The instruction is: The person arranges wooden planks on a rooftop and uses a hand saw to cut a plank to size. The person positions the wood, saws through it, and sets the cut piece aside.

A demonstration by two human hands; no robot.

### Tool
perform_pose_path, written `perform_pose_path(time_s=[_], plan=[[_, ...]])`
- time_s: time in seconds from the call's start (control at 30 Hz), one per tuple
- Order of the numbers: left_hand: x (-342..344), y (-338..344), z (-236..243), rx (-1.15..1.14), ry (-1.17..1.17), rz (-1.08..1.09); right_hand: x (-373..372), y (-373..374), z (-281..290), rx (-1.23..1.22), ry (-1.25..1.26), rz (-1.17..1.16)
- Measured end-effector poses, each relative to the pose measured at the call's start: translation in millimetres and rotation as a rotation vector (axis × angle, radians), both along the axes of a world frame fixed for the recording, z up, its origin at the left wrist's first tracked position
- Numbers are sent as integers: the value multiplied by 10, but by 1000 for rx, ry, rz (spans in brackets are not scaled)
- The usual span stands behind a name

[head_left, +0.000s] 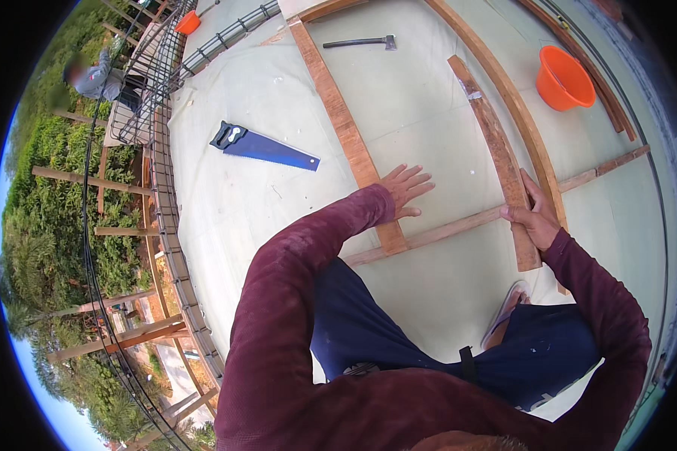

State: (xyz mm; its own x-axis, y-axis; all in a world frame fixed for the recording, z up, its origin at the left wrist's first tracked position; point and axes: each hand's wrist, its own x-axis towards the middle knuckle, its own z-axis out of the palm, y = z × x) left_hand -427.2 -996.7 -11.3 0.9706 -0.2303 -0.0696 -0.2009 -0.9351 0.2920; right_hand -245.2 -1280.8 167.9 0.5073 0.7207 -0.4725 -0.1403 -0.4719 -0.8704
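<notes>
We log the right hand (535,214) first: fingers closed on a short rough-edged plank (496,143), pinching it toward its near end, thumb over the top face. The plank's longer part runs out beyond those fingers, its near end sticking out on our side of them. Left hand (406,191): fingers spread, gripping nothing, pointing right, toward the short plank but well apart from it; wrist above a flat long plank (337,113) (we can't tell if it touches).

Under the short plank, close to the right fingers, passes a thin wooden strip (459,224). Just right of those fingers we have a second long board (520,105); farther out, beyond them and to the right, an orange bucket (564,81). Left of the left fingers, a blue handsaw (271,152), well apart; well beyond them, a hatchet-like tool (361,42). All on a pale floor covering (429,98). Far off, left of both hands, a co-worker (109,83) by a rebar frame (147,98)
</notes>
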Motion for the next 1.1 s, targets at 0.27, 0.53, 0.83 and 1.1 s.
perform_pose_path(time_s=[0.27, 0.53, 0.83, 1.1], plan=[[-120, -71, -294, 80, -39, 34, -730, -244, -78, -172, -224, -123], [-187, -13, -582, 63, -80, 13, -1266, -375, 5, -596, -639, 144], [-148, 33, -747, -149, -317, 6, -2198, -275, -1549, -593, -674, 117], [-114, 75, -495, -217, -373, 79, -2531, -177, -1930, -504, -626, 362]])
